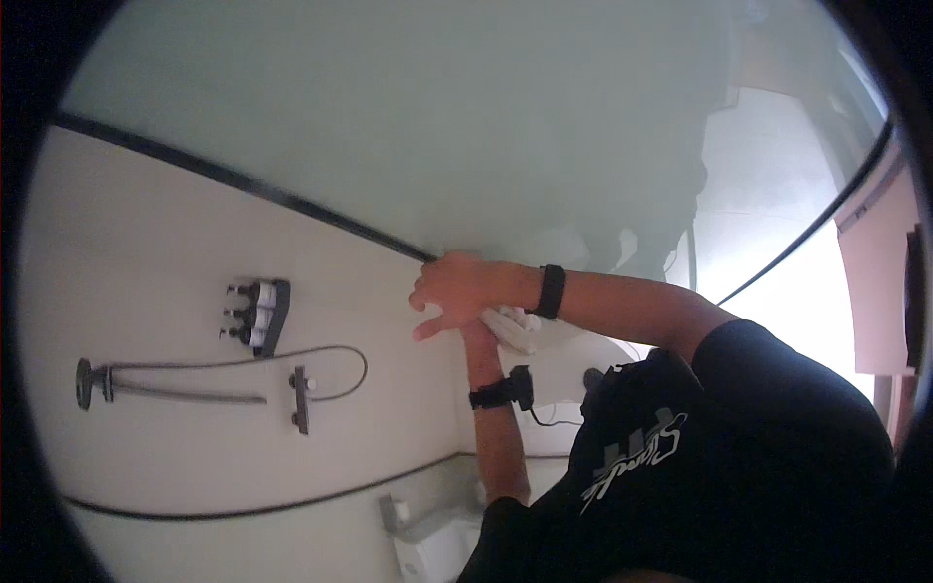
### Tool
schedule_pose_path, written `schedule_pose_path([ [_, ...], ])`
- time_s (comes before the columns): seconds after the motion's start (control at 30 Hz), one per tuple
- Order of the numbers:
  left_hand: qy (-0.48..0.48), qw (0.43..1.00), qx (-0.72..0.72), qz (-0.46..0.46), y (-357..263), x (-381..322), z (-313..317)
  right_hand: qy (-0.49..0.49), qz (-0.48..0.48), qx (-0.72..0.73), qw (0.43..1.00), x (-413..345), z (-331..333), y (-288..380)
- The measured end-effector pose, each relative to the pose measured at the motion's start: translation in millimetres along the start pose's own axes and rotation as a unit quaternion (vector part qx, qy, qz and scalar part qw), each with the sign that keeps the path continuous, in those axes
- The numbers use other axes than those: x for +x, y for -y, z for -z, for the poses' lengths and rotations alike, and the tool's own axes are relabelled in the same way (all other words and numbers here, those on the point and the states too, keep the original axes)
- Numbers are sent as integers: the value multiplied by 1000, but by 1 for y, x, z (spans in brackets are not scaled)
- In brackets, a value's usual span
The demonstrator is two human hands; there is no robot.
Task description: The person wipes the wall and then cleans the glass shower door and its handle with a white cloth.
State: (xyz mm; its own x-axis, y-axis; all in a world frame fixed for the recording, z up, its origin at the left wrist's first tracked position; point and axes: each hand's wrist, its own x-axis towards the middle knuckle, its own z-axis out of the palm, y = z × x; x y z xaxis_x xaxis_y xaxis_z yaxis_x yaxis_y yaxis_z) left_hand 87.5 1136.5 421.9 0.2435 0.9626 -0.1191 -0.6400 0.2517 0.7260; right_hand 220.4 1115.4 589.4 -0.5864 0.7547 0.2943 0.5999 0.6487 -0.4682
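My right hand (458, 288) reaches across in front of my left, its thumb and curled fingers apart with nothing visible between them. It overlaps the inner end of a black frame strip (291, 198) along a greenish glass panel (452, 124); whether it touches them I cannot tell. Most of my left hand (477, 331) is hidden behind the right one, and its fingers are not clearly seen. Close beside both wrists is a pale, folded, cloth-like item (512, 331); which hand holds it is unclear. A black strap circles each wrist, and the left one carries a small device (522, 387).
On the pale wall hang a rack (275, 321) of pump bottles (251, 315) and a shower mixer (300, 401) with a looping hose (357, 364) and shower head (84, 384). A white toilet-like fixture (437, 550) stands by my left side. Bright light enters beyond my right arm.
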Motion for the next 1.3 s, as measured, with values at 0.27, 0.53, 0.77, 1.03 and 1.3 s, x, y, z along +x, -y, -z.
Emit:
schedule_pose_path([
  [0.27,-35,997,-18,-69,-40,-55,-64,-38,40,40,998,5,-5,5],
  [0.53,-100,980,-43,-165,-36,-58,-61,3,41,71,997,16,7,12],
  [0.77,-172,962,29,-212,-12,-61,-53,25,37,56,997,18,6,15],
  [1.03,-114,972,126,-163,8,-66,-4,-42,53,54,996,17,-15,0],
  [1.3,-2,930,247,-272,37,-75,-25,-11,-18,41,999,8,7,7],
])
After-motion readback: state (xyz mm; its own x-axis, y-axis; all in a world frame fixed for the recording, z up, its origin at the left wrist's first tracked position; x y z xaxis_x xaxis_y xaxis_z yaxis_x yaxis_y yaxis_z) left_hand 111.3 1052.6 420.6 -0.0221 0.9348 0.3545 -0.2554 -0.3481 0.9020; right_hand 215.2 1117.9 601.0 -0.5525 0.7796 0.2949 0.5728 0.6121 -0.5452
